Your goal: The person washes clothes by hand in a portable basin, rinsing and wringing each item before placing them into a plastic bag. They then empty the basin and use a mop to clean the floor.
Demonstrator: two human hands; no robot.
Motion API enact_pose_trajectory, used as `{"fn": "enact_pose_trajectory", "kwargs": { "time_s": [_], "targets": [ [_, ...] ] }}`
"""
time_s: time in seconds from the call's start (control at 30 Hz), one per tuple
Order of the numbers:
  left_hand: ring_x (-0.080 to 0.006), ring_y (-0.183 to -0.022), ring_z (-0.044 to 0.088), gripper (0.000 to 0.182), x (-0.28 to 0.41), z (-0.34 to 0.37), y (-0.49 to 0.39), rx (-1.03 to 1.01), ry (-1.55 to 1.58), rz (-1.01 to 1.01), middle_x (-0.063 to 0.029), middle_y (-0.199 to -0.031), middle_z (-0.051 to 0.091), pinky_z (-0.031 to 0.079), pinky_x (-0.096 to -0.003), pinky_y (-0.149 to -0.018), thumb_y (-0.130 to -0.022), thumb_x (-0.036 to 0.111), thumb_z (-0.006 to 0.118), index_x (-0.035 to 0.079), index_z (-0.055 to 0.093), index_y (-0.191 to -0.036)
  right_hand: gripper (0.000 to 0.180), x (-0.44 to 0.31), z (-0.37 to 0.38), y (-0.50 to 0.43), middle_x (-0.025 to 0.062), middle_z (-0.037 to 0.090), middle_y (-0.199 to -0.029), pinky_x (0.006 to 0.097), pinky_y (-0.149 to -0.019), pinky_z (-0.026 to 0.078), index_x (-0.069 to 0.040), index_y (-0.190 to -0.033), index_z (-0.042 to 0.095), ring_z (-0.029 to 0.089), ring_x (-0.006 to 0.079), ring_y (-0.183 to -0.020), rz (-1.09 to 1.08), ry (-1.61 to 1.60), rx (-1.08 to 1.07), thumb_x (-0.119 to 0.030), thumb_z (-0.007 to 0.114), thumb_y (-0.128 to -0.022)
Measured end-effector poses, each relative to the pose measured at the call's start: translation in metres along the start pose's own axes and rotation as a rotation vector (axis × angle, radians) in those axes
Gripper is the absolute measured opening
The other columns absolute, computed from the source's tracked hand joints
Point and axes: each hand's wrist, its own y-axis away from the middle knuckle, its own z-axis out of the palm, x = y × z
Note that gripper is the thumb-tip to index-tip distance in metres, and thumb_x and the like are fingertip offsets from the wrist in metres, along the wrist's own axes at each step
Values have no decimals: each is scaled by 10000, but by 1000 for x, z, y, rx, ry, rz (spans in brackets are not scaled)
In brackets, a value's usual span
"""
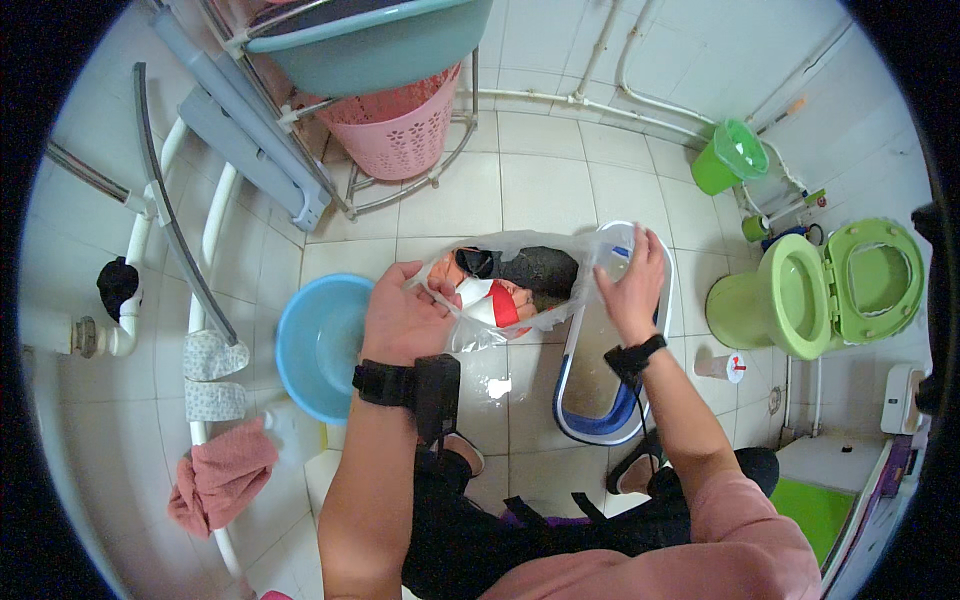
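Observation:
Between my hands a clear plastic bag (480, 341) is spread wide, its mouth facing up. Inside it lie an orange, white and red item (499, 300) and a dark grey-black textured item (540, 271); I cannot tell exactly what they are. My left hand (409, 307) grips the bag's left edge with bent fingers. At the opposite edge, my right hand (636, 277) holds the film between its thumb and raised fingers. Beneath my right hand stands a long white and blue mop bucket (574, 424) with murky water in it. A blue plastic basin (315, 345) stands beside my left hand.
A green toilet (772, 300) with its lid raised and a green bin (712, 169) stand on the right. A lidded cup (716, 365) sits on the tiled floor (540, 187). A metal rack (360, 202) with a pink basket (397, 142) stands ahead. A pink towel (225, 472) hangs over pipes at left.

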Motion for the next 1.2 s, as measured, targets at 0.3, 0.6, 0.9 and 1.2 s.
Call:
{"fn": "enact_pose_trajectory", "kwargs": {
  "time_s": [0.3, 0.6, 0.9, 1.2],
  "targets": [
    [-280, -1018, 548, 301, 9, 18, -19, -193, -318, 235, -107, -967, 502, 443, -410, -906, -871, 214, 592, -24, 456, -995, 212, 11, -10, -104, 8, 607, -805, 262, -716, 427, -36, -893, 674, 516, 111, -746, 622, -1052, -816, -247, 656, -879],
    [-316, -1156, 501, 312, 33, 36, -23, -358, -23, 337, -125, -1067, 528, 367, -443, -1057, -866, 191, 551, -46, 477, -1054, 288, -87, 19, -231, 12, 587, -858, 263, -775, 402, -26, -926, 672, 485, 122, -816, 305, -1039, -809, -303, 644, -850],
    [-340, -1258, 469, 324, 45, 51, -28, -465, 50, 498, -135, -1174, 537, 356, -446, -1080, -892, 135, 493, -57, 480, -1154, 350, -135, 49, -280, 55, 640, -968, 283, -868, 412, -12, -1014, 662, 518, 154, -928, 145, -1009, -684, -332, 620, -879],
    [-308, -1222, 497, 276, 99, 26, -62, -224, 167, 642, -113, -1089, 547, 390, -435, -1016, -828, 213, 574, 6, 516, -1002, 342, -152, 108, -249, 90, 667, -969, 297, -814, 464, -4, -1019, 660, 591, 163, -883, -19, -760, -837, -259, 678, -793]
  ]
}}
